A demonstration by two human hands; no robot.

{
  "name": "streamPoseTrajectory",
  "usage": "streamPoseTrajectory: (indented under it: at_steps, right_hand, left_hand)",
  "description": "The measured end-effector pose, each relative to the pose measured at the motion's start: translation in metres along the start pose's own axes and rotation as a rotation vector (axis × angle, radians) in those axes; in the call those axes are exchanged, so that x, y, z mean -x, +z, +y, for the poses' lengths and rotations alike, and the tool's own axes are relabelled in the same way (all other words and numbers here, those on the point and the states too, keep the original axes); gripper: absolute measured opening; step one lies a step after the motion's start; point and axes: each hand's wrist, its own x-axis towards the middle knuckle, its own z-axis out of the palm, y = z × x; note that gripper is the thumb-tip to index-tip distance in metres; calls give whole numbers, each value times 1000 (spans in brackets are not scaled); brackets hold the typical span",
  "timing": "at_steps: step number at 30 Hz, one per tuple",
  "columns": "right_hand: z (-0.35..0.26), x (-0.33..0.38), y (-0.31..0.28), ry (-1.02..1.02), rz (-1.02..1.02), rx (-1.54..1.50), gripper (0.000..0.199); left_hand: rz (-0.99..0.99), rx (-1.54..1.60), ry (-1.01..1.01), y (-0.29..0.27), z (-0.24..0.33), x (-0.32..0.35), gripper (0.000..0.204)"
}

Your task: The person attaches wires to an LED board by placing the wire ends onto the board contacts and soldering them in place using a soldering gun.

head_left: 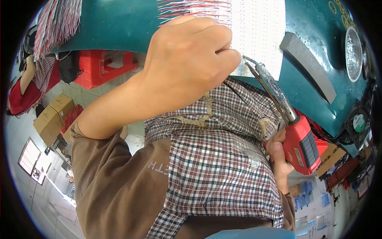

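My left hand (187, 51) is curled into a fist at the near edge of a white LED strip sheet (258, 28), which lies on a dark green table (119, 24). Its fingertips are pressed to the sheet's edge, and what lies under them is hidden. My right hand (278, 155) grips a red soldering gun (302, 143). The gun's long metal tip (250, 65) reaches up to the sheet's edge, right beside my left fingers. Thin red and white wires (187, 8) fan out from the sheet's left side.
A grey foam strip (310, 65), a round metal dish (353, 53) and a small fan (359, 123) sit on the table's right. A wire bundle (55, 20) hangs at top left. Below are a red stool (103, 65), cardboard boxes (51, 117) and another person (28, 79).
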Motion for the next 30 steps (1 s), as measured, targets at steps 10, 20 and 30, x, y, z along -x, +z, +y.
streamPoseTrajectory:
  at_steps: [10, 20, 30]
  right_hand:
    - [-11, -4, 2, -72, -75, -101, 14]
    - [-7, 7, -5, 35, -20, -69, 21]
    - [2, 6, -6, 34, -57, -28, 15]
  left_hand:
    - [13, -6, 21, 1, 0, 0, 22]
    - [44, -5, 21, -1, 2, 2, 22]
    - [31, -5, -4, 0, 3, 4, 24]
